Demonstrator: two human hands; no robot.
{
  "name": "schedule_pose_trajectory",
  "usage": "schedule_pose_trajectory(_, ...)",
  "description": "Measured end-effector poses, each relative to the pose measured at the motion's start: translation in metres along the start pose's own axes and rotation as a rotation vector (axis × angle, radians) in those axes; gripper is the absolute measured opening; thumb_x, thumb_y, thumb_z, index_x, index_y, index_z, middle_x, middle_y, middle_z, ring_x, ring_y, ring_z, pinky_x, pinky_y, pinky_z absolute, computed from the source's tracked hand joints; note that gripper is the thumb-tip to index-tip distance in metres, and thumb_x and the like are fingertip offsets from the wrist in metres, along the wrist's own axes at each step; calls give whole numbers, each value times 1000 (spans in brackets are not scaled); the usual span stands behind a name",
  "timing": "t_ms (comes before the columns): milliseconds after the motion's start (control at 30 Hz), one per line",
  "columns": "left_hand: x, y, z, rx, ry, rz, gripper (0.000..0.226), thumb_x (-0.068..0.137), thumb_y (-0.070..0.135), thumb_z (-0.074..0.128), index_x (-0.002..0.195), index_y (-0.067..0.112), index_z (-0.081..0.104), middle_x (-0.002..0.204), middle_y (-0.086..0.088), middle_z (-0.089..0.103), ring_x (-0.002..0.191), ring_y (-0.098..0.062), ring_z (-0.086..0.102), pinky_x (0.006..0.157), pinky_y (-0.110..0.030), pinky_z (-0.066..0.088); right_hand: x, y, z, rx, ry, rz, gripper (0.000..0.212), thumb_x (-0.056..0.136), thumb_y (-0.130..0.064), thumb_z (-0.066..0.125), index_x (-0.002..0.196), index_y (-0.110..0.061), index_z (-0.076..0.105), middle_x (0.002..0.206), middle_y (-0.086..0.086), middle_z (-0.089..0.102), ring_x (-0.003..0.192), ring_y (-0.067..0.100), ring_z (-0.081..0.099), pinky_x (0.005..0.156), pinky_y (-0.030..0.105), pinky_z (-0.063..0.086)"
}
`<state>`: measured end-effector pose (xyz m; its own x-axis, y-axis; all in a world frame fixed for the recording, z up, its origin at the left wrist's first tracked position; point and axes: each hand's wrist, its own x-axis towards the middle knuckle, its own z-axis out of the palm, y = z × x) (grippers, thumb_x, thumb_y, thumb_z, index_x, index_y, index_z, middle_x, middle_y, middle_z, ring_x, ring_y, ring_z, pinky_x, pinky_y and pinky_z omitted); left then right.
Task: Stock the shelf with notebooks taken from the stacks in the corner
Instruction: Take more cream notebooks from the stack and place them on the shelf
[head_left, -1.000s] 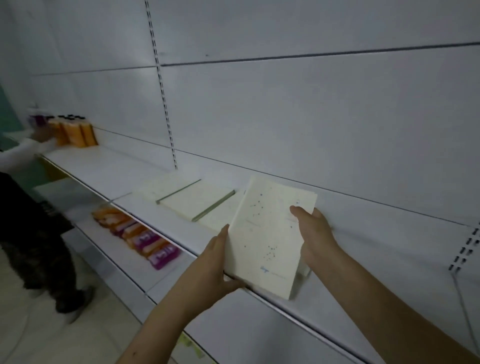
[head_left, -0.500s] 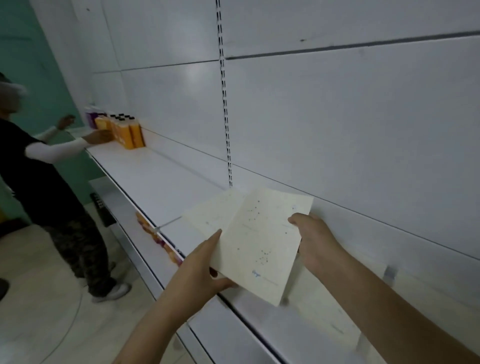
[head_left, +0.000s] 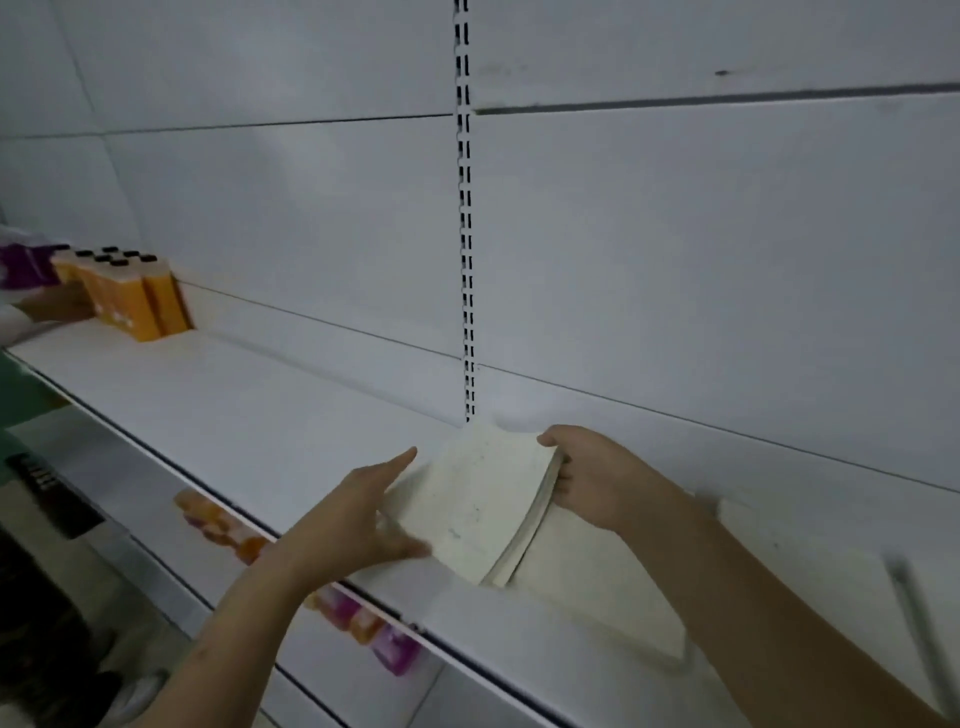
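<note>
Cream notebook (head_left: 483, 499) gripped by right hand (head_left: 597, 478), left hand (head_left: 358, 514) touching its left edge

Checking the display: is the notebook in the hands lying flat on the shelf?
No, tilted. The right hand grips the notebook and lifts that edge; its lower corner reaches the shelf.

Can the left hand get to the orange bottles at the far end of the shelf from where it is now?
Probably not: the left hand is at the notebook, the orange bottles sit far along the shelf; bare between, likely beyond arm's length.

No legible text on notebook (head_left: 480, 499) cover
</note>
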<state>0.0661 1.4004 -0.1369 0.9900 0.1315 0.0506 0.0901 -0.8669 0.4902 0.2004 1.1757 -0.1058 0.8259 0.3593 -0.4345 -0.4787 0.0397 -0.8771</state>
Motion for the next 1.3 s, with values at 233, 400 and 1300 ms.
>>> schedule_pose_trajectory(233, 27, -25, 21, -120, 32, 22, 99, 64, 52, 84, 147, 34, 34, 142, 13, 46, 104, -2, 56, 85, -10, 40, 9, 6, 14, 14, 62, 30, 23, 89, -11, 59, 109, -6, 52, 100, 12, 58, 80, 24, 60, 59, 28, 48)
schedule_pose_trajectory(400, 31, -34, 30, -208, 39, 19, 102, 62, 51, 85, 148, 33, 34, 129, 8, 58, 85, 1, 58, 69, -6, 39, 8, 1, 25, -46, 83, 63, 50, 93, -14, 54, 137, -7, 32, 107, 13, 53, 78, 24, 60, 62, 31, 46)
schedule_pose_trajectory(1300, 48, 60, 13, -78, 181, 353, 66, 81, 69, 48, 135, 31, 51, 144, 10, 44, 129, -9, 46, 102, -32, 45, -49, -52, -16, -124, 252, -375, 50, 91, -31, 62, 136, -15, 47, 136, 3, 48, 114, 25, 57, 99, 40, 49)
